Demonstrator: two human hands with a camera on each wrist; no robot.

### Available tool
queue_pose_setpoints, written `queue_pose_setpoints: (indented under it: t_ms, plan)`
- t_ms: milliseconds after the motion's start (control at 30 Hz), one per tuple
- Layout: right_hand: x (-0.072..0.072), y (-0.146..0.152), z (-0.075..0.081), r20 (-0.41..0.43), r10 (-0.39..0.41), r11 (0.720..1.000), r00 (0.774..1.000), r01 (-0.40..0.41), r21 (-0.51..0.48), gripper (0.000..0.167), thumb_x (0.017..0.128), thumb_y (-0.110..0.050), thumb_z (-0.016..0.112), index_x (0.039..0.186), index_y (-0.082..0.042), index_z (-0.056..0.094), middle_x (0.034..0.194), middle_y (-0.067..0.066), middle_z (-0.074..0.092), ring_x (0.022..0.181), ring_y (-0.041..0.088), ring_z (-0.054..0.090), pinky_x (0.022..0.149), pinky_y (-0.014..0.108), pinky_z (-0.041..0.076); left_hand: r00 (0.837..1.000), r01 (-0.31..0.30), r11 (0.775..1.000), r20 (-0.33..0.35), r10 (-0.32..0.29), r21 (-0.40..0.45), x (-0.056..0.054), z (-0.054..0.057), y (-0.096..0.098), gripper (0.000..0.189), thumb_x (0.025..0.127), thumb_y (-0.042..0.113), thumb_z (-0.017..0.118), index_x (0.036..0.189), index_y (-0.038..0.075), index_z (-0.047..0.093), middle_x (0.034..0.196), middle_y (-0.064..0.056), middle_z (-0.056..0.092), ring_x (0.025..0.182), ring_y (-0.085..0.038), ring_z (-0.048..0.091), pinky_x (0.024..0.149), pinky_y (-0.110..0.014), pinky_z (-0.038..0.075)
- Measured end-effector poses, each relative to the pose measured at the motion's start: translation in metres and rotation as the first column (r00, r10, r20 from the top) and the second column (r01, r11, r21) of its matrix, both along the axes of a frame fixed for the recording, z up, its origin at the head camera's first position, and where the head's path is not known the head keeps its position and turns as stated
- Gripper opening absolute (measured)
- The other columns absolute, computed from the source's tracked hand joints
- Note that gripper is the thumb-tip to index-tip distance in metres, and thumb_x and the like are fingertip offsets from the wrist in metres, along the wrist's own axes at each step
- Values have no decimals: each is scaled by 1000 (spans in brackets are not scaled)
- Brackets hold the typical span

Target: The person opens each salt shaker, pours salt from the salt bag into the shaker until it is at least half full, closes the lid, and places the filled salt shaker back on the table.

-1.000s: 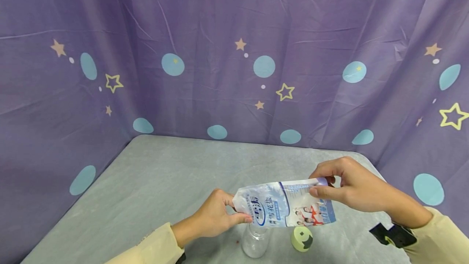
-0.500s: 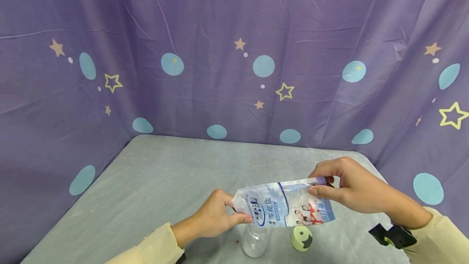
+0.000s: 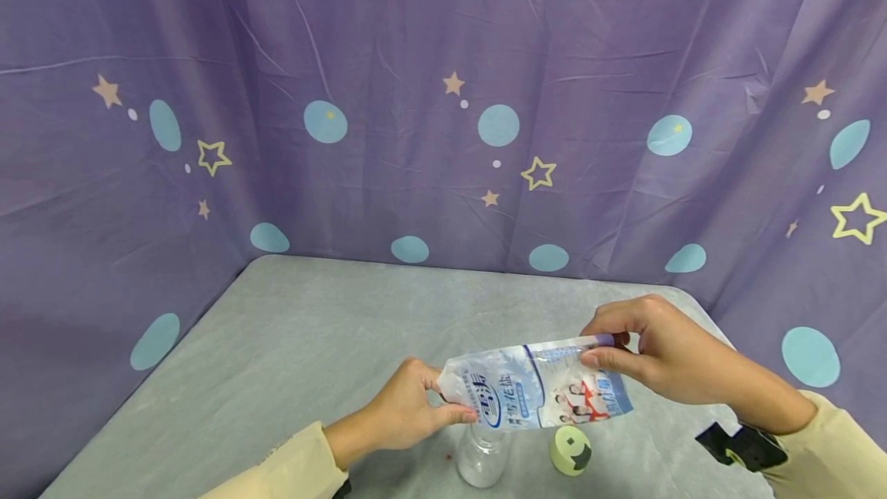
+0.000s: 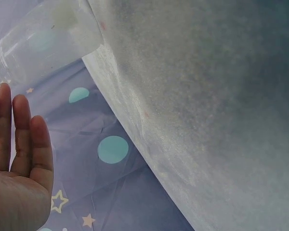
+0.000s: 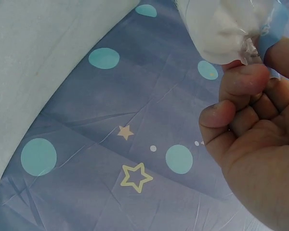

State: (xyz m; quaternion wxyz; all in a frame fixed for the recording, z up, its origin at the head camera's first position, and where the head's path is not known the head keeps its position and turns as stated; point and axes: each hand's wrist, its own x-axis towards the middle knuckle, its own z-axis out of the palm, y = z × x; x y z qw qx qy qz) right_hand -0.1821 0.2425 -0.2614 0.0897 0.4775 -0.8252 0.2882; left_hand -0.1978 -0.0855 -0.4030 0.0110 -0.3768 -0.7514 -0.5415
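Observation:
A blue-and-white printed bag of salt (image 3: 527, 387) is stretched on its side between both hands, above a clear jar (image 3: 483, 459). My left hand (image 3: 405, 410) pinches the bag's left end between thumb and fingers, right over the jar's mouth, which the bag hides. At the other end, my right hand (image 3: 665, 353) pinches the upper right corner. White contents show through the bag (image 5: 221, 31) in the right wrist view. The left wrist view has the clear jar (image 4: 50, 41) just beyond the left fingertips; the bag is barely visible there.
A round pale green lid (image 3: 571, 451) with a dark mark rests on the grey-covered table (image 3: 333, 322), right of the jar. A small reddish speck lies left of the jar. Behind the table hangs a purple curtain (image 3: 416, 60) with stars and dots.
The right hand and its end of the bag have shifted very slightly left. The left hand, jar and lid stay where they were.

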Motion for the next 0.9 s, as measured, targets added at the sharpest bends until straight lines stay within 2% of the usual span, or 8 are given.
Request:
queue_pose_setpoints:
  t_ms: [300,500,700,900]
  plan:
    - [3,-2,1,80,-24,1000,997,25,-13,21,93,-8,75,94,-29,73,83,-15,65,69,4,57,42,17,38,1000,-1,1000,27,1,0,2,0,-1,11,83,15,87,87,7,82,88,-4,78,82,-6,72,68,-25,56]
    - [4,-3,3,67,-44,999,997,45,-7,20,94,-9,75,93,-29,73,82,-16,64,68,4,56,42,18,38,1000,7,1000,24,-7,0,1,-1,-1,11,84,15,86,87,6,82,88,-3,78,81,-6,72,68,-25,57]
    - [5,-5,5,70,-69,998,995,69,4,19,95,-12,75,93,-31,72,81,-17,63,67,4,55,42,19,39,999,19,1000,38,-20,5,1,-2,-2,8,84,13,85,89,7,82,89,-7,78,83,-7,73,70,-26,57]
    - [6,-6,7,72,-84,996,994,84,15,18,95,-14,75,92,-32,72,81,-17,64,66,4,54,42,20,39,999,11,1000,36,-11,-1,1,-2,-2,10,84,14,85,90,8,82,89,-5,78,83,-7,73,70,-26,57]
